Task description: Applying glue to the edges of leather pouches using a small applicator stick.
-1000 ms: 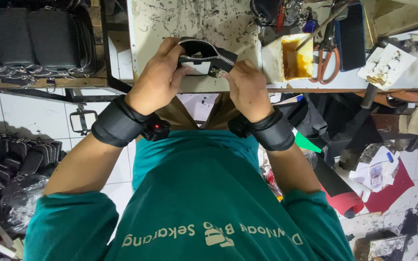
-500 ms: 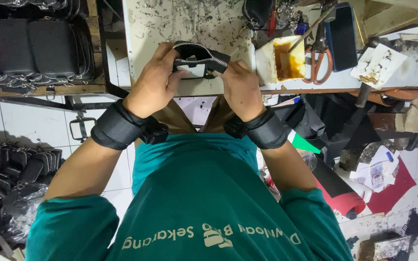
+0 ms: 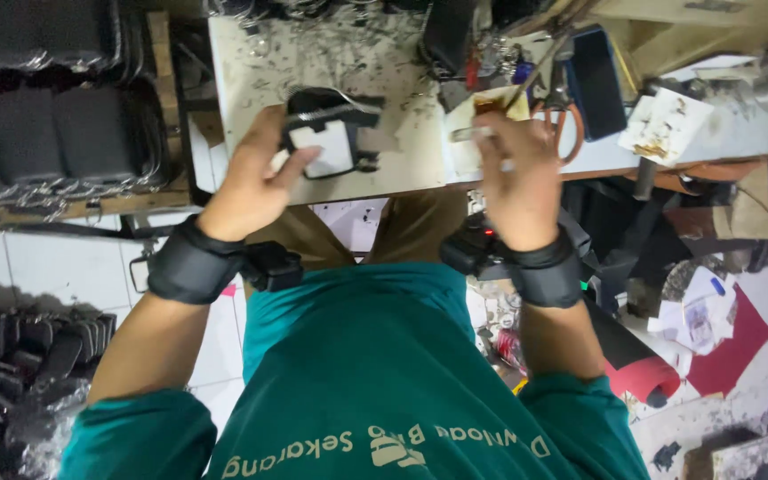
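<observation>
Head view, scissors (image 3: 569,124), dark phone (image 3: 599,80) beside right hand (image 3: 516,169)

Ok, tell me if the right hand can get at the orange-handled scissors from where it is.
Probably yes: the right hand is beside the orange-handled scissors on the worktable, nothing between, though its fingers already seem to pinch a small tool.

The small pouch (image 3: 326,133) lies on the worktable (image 3: 393,164), left of the glue tray (image 3: 477,133); scissors (image 3: 566,124) lie right of the tray.

scissors (image 3: 569,124) on bench | blk pouches (image 3: 55,133) stacked | red sheet (image 3: 731,342) on floor
</observation>
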